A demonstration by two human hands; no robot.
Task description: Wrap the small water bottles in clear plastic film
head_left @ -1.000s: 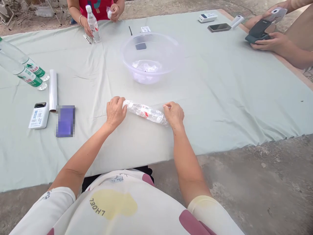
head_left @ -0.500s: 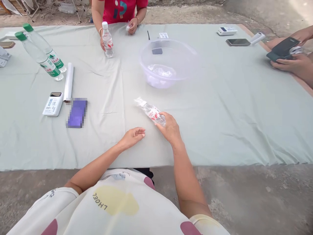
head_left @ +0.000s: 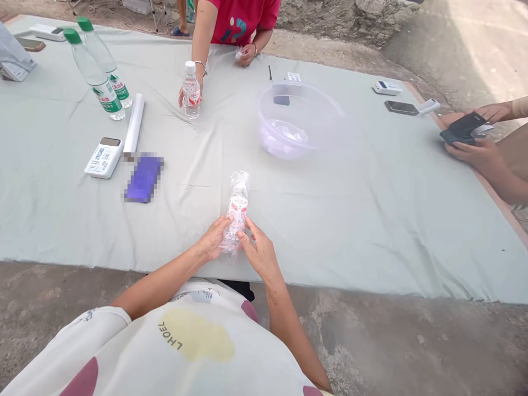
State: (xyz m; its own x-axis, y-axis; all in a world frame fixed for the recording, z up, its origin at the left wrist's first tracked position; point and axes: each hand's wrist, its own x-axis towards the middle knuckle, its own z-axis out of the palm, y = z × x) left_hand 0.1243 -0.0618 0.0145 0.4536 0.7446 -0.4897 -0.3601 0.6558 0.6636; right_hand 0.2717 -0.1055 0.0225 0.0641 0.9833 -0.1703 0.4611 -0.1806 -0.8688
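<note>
A small water bottle wrapped in clear film [head_left: 238, 206] lies on the pale green cloth [head_left: 350, 209], pointing away from me. My left hand [head_left: 213, 238] and my right hand [head_left: 259, 250] both pinch the loose film at its near end, fingers closed on it. A clear plastic bowl [head_left: 299, 118] with crumpled film inside stands beyond the bottle.
At the far left stand two green-capped bottles [head_left: 101, 69], a roll of film [head_left: 134, 124], a white device [head_left: 104, 157] and a blurred purple item [head_left: 143, 179]. A person in red across the cloth holds a small bottle [head_left: 191, 91]. Another person's hands [head_left: 480, 151] at right hold a dark device; phones [head_left: 401, 107] lie nearby.
The wrapped bottle has turned from lying crosswise to pointing away from me. My left hand, which had let go and rested on the cloth, now grips the near end with my right.
</note>
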